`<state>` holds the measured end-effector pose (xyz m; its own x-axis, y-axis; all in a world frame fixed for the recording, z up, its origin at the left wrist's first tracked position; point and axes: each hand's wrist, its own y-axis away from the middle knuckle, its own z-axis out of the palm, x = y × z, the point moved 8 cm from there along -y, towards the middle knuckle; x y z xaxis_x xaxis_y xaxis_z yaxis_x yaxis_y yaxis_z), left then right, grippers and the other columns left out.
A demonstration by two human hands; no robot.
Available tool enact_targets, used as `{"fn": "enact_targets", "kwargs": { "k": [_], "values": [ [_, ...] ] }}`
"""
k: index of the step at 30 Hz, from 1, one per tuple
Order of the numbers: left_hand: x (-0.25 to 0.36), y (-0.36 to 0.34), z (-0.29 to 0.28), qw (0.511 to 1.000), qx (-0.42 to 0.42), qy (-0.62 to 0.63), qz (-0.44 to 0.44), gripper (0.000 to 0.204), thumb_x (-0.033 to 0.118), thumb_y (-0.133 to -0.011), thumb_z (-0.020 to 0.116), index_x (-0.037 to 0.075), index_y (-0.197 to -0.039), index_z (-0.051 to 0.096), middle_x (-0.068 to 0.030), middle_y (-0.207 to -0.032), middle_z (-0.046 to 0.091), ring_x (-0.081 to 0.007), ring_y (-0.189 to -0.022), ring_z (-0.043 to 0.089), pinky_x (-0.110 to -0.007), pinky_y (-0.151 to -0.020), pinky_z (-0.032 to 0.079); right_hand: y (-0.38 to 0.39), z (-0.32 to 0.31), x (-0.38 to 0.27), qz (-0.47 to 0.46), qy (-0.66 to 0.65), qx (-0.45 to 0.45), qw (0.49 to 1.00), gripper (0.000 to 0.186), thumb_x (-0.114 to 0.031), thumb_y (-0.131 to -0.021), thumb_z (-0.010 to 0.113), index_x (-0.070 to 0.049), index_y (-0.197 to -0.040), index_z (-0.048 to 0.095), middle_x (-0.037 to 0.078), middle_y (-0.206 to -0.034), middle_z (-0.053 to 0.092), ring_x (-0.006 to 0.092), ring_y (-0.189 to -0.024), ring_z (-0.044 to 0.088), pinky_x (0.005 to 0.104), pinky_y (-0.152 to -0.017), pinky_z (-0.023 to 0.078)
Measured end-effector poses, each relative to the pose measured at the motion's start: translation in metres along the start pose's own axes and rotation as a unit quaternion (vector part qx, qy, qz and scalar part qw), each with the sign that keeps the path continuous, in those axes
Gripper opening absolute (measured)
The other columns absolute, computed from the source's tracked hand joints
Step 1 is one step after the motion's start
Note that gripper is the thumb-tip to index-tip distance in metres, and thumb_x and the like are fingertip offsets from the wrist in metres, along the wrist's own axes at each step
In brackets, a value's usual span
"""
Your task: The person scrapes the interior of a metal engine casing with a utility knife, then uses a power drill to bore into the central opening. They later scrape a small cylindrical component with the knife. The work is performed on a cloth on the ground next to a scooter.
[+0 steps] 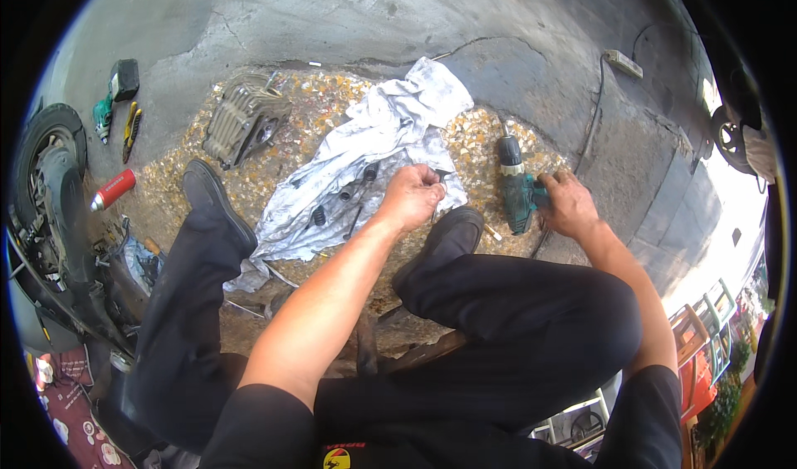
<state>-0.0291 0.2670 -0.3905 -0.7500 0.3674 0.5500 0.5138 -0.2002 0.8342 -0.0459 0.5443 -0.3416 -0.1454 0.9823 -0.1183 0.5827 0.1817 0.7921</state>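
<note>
My left hand (pixel 415 195) is closed in a pinch over a white, grease-stained cloth (pixel 311 199); a small dark item shows at its fingertips, too small to name. Small dark cylindrical parts (pixel 318 215), some like springs, lie on the cloth left of that hand. My right hand (pixel 567 206) grips the handle of a green and black cordless drill (pixel 519 206), which lies on speckled ground with its chuck pointing away from me. A finned metal engine part (pixel 241 120) sits at the upper left of the cloth.
A motorbike wheel (pixel 51 158) is at the left, near a second green tool (pixel 104 116), a black battery (pixel 124 79), pliers (pixel 131 129) and a red canister (pixel 114 191). A power strip (pixel 623 63) with cable lies upper right, chairs (pixel 706 328) lower right. My legs frame the work area.
</note>
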Motion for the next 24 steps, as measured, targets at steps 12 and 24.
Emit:
{"fn": "enact_targets", "kwargs": {
  "k": [12,24],
  "values": [
    [0.127,0.127,-0.144,0.991,0.016,0.118,0.060,0.022,0.008,-0.090,0.068,-0.002,-0.110,0.064,-0.0067,-0.085,0.068,-0.0117,-0.069,0.058,-0.027,-0.062,0.049,-0.018,-0.014,-0.261,-0.290,-0.005,-0.270,0.918,0.032,-0.023,-0.085,0.065,-0.004,-0.110,0.073,0.017,-0.113,0.072,0.0306,-0.105,0.069,0.0433,-0.090,0.055],
    [0.112,0.281,-0.246,0.908,0.135,0.393,0.046,0.023,0.015,-0.095,0.064,0.003,-0.114,0.062,-0.0066,-0.089,0.067,-0.0106,-0.067,0.060,-0.024,-0.057,0.048,0.005,0.201,-0.347,-0.084,-0.200,-0.298,0.930,0.070,-0.042,-0.083,0.071,-0.007,-0.141,0.054,0.023,-0.131,0.063,0.0381,-0.125,0.059,0.0433,-0.105,0.047]
  ]
}}
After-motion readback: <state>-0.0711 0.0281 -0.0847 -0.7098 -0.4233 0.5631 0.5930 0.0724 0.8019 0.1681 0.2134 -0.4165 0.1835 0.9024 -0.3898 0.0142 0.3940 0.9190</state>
